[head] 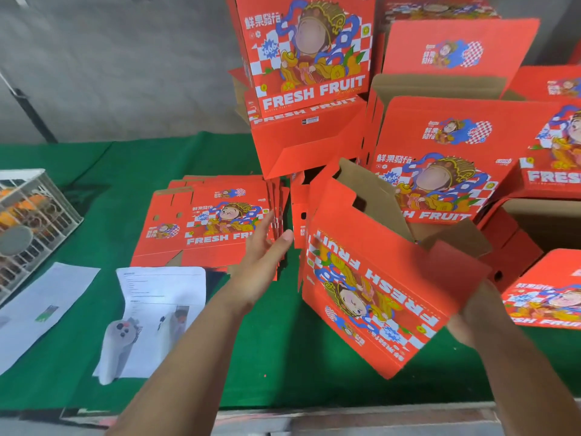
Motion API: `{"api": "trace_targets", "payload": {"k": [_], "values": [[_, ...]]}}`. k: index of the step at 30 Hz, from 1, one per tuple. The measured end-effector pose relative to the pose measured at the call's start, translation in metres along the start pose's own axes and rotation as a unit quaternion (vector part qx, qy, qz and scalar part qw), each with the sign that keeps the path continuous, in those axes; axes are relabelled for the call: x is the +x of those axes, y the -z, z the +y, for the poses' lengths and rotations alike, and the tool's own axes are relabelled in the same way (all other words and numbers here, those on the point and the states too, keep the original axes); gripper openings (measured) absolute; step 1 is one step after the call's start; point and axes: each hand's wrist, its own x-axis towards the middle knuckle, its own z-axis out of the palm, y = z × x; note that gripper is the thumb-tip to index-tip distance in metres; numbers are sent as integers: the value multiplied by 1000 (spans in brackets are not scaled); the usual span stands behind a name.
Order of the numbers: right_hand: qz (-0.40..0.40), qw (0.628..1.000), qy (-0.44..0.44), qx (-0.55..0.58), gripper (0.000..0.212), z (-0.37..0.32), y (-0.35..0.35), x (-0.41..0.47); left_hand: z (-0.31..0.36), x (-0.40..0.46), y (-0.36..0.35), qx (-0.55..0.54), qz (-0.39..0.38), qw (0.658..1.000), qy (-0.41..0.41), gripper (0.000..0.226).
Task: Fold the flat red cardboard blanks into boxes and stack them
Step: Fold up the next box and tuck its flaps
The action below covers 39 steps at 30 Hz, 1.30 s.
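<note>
Nearest, the right hand (pixel 481 313) grips the lower right corner of a half-folded red box (pixel 377 287) tilted above the green table (pixel 283 366), flaps up. The left hand (pixel 262 265), fingers straight and released, reaches toward it. Beyond lie a stack of flat blanks (pixel 207 221) and folded boxes (pixel 314 58) piled at the back.

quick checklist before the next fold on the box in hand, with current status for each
1. Right hand has a hold on the half-folded box: ok, gripping its right end.
2. Left hand free to help: ok, open, holding nothing.
3. Top flaps still unfolded: ok, brown insides showing.
4. Bottom closed: cannot tell, hidden.
5. Flat blanks in reach on the green cloth: ok.
6. Stack of finished boxes stable: not ok, it looks tilted.
</note>
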Motion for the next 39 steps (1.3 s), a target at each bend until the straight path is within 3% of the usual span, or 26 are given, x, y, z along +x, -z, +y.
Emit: {"api": "trace_targets", "payload": {"k": [6,11,14,17,20,23,25,27,30,35,37,39], "values": [[-45,997,3,67,30,-3,0,-7,-7,-1,-7,26,-17,999,-38,74],[34,999,-6,9,24,1,-16,4,-15,-8,-3,-3,32,995,-96,64],[-13,1000,-11,20,11,3,-31,9,-16,-8,5,3,75,991,-113,51],[-35,998,42,29,21,4,-50,11,-14,-8,18,73,92,992,-48,41],[-45,994,92,45,46,4,-64,10,-6,-13,28,67,57,996,1,41],[32,986,160,14,33,1,-69,16,-7,-15,32,199,53,978,36,88],[50,982,179,-40,30,1,-68,17,-14,-15,26,201,72,975,62,106],[33,977,179,-115,22,7,-68,14,-24,-17,20,156,138,977,45,85],[20,953,214,-214,18,16,-62,14,-36,-10,18,223,248,943,1,47],[-1,899,309,-310,55,24,-66,9,-42,-9,7,319,293,896,-101,47],[0,853,351,-386,60,37,-70,5,-40,-9,3,268,286,914,-106,40],[-20,838,348,-420,64,48,-72,-1,-39,-5,3,219,268,933,-98,45]]}}
